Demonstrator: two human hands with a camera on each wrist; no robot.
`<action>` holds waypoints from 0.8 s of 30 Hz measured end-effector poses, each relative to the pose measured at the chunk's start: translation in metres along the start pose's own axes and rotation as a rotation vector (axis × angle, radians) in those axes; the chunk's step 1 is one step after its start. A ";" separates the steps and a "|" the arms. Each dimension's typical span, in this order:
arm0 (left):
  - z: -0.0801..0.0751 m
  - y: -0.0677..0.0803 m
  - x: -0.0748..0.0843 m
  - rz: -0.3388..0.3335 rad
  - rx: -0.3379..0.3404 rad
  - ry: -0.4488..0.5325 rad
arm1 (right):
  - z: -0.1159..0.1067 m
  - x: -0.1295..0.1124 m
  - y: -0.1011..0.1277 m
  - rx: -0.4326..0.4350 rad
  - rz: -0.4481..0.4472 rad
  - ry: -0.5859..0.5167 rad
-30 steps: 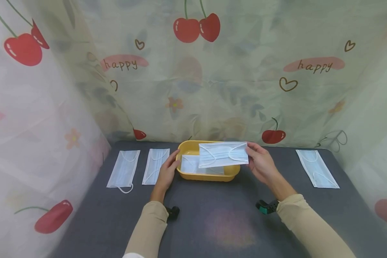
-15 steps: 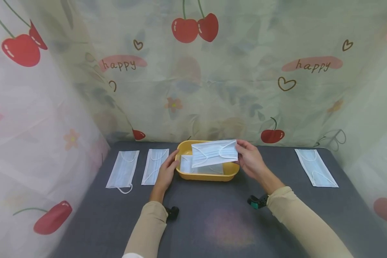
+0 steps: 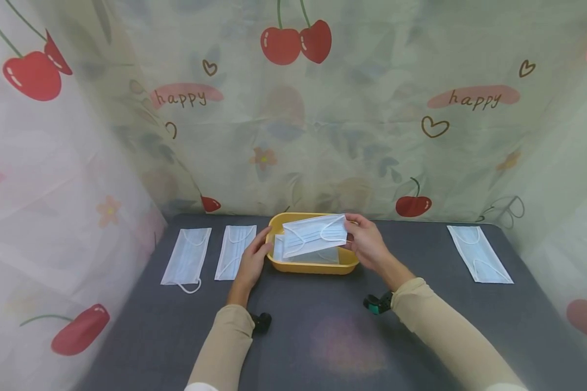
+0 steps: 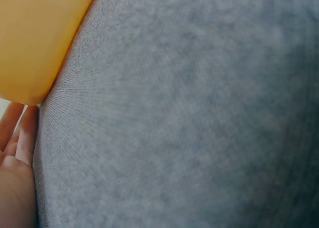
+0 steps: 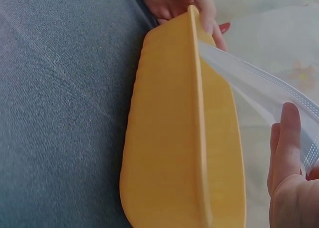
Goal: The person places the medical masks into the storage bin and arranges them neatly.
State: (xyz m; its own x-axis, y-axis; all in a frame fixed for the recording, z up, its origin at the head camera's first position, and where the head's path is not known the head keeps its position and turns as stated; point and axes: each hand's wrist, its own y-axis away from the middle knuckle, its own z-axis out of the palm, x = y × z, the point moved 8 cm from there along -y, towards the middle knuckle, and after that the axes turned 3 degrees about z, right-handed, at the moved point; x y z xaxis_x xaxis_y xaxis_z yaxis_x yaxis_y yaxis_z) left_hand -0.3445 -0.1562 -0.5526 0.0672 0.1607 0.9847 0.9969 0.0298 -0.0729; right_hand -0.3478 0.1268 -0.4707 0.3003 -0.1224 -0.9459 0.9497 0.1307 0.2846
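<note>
from afar i see a pale blue mask [image 3: 314, 234], tilted over the yellow basket [image 3: 315, 268], right hand [image 3: 369, 247] pinching the mask's right end, left hand [image 3: 251, 262] gripping the basket's left end, three more masks [image 3: 187, 255] on the dark table [image 3: 313, 309]

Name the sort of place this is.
Probably a screened-off workspace: pale cherry-printed sheeting hangs behind and beside a dark grey table, which bears a yellow oblong plastic basin and pale-blue rectangular face masks.

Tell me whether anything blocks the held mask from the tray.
Nothing visible does. The held mask, in the right hand, slants over the open tray. Another mask lies inside, beneath it; the left hand is at the left end.
</note>
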 end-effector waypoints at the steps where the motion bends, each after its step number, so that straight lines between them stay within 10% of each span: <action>1: 0.000 0.000 0.000 0.001 0.001 0.000 | 0.001 0.001 0.000 -0.001 0.003 -0.001; 24: 0.001 0.001 0.001 0.007 0.000 -0.022 | 0.024 0.023 -0.019 0.013 0.019 -0.091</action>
State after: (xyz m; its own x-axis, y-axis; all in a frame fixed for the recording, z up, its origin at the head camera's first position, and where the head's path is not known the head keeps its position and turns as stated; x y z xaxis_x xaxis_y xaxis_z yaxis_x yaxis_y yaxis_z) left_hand -0.3439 -0.1554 -0.5514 0.0736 0.1822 0.9805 0.9964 0.0282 -0.0800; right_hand -0.3566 0.0979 -0.4942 0.3245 -0.2087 -0.9226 0.9447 0.1210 0.3049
